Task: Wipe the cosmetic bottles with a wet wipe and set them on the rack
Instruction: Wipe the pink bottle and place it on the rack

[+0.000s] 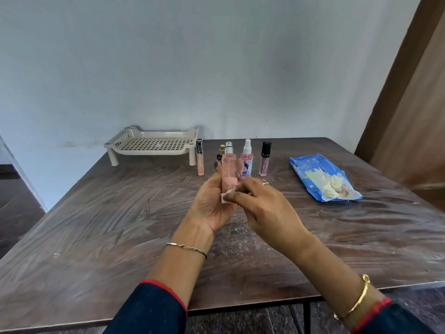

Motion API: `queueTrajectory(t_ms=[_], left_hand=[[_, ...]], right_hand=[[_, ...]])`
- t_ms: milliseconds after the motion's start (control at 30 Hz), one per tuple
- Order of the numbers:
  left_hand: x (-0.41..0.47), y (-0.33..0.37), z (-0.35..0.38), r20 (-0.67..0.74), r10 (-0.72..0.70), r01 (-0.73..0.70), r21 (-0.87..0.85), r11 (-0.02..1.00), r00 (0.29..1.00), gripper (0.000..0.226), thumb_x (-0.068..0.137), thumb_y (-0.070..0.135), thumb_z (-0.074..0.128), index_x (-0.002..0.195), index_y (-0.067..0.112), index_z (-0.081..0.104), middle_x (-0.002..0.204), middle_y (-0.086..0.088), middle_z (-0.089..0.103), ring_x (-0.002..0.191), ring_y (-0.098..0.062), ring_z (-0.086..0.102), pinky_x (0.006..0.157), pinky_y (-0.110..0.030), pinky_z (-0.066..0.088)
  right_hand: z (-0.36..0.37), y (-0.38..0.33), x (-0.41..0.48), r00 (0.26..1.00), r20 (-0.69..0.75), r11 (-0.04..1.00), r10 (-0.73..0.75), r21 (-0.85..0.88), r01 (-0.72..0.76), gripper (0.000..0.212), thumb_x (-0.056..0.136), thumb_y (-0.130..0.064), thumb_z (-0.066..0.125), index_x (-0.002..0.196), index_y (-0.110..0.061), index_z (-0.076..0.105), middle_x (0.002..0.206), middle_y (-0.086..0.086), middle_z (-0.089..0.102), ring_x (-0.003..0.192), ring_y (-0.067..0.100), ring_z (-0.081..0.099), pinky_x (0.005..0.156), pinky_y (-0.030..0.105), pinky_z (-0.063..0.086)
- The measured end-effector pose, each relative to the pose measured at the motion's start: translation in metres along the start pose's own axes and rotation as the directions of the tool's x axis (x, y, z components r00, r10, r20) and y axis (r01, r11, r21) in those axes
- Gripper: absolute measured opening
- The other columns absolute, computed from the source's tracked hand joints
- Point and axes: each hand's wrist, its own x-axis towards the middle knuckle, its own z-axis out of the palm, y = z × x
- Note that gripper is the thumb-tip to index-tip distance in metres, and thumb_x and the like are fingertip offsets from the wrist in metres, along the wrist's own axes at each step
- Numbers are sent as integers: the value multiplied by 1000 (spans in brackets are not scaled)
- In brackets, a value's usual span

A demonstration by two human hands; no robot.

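Barely starting; left hand point(212, 206) fingers clamping pink bottle point(228, 171); right hand point(267, 208) fingers pinching wet wipe point(225, 197) at its base; four other bottles point(246, 162) waiting on worktop point(120, 225) by rack point(154, 143).

A streaked table point(96, 225) holds a rack point(151, 143) beyond and left of the left hand point(212, 203), four bottles point(246, 162) standing just beyond it, and a wipes pack point(320, 174) well to its right.

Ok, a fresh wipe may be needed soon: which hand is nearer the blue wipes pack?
Right. The right hand, pinching a wipe, sits left of the blue wipes pack; the left hand, gripping the pink bottle, is farther left.
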Motion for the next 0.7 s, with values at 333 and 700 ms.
queueTrajectory(t_ms=[333,700], left_hand=[[-6,-6,7,31,40,-42,71,997,999,40,94,19,51,133,11,48,101,-13,65,85,-21,62,79,-34,52],[-10,1,6,18,48,-49,40,998,999,47,83,19,62,126,5,48,97,-19,64,82,-26,68,85,-40,55]], right_hand=[[-8,14,42,940,-292,984,178,79,-162,23,86,-17,56,100,-5,71,84,7,60,70,19,58,56,27,48],[0,-10,8,988,-124,994,96,61,-89,21,82,-3,58,98,-4,71,84,7,59,67,22,58,53,37,53]])
